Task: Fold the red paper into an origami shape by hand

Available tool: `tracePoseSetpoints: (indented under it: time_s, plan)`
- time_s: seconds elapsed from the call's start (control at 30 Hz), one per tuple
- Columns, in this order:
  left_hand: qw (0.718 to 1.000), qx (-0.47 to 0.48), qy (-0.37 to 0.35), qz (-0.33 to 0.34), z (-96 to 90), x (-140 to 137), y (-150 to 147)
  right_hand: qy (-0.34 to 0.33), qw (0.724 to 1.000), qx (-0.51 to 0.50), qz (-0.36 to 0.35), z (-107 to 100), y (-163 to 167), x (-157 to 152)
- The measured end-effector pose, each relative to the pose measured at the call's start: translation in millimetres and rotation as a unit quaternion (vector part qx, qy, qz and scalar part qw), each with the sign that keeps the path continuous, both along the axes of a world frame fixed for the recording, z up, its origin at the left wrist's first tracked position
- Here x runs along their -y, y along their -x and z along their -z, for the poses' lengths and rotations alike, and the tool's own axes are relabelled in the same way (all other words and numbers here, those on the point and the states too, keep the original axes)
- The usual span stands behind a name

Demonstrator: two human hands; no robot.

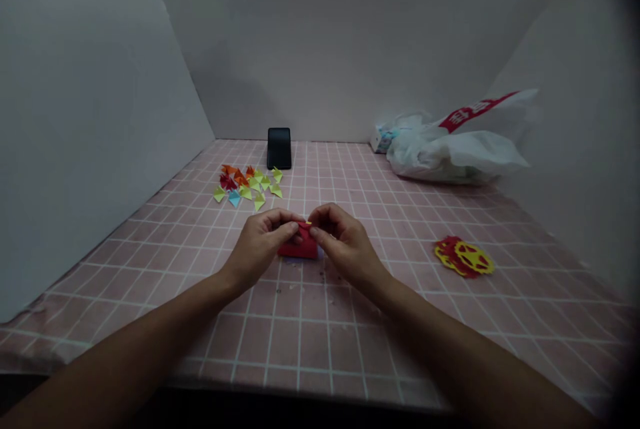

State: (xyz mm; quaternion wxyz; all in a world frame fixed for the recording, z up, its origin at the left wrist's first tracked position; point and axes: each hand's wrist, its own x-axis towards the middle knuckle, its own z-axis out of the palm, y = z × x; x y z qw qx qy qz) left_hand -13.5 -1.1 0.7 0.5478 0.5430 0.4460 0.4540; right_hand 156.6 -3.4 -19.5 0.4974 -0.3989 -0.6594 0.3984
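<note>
A small piece of red paper (300, 250) is held up over the middle of the table, its upper edge pinched from both sides. My left hand (265, 237) is closed, thumb and fingers on the paper's upper left part. Opposite it, my right hand (345, 242) is closed too, with thumb and fingertips at the upper right corner. A tiny yellow bit (309, 223) shows between the fingertips; what it belongs to is hidden. Something pale purple lies partly covered beneath the red paper.
Folded paper pieces (245, 183) in yellow, orange, red and blue lie at the back left. Behind them a black phone (279, 149) stands propped. A white plastic bag (450, 149) and a small box (383, 139) sit back right. Red and yellow cutouts (465, 257) are stacked right.
</note>
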Motion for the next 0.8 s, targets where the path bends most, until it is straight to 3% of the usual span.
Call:
tracePoseSetpoints:
  time_s: [0.4, 0.8]
  plan:
    - [0.999, 0.027, 0.022, 0.003, 1.3, -3.0, -0.4, -0.069, 0.997, 0.045, 0.003, -0.8, -0.4, 3.1]
    - [0.998, 0.051, 0.044, 0.004, 2.7, -2.7, -0.3, -0.051, 0.998, 0.042, 0.011, -1.4, -0.4, 2.0]
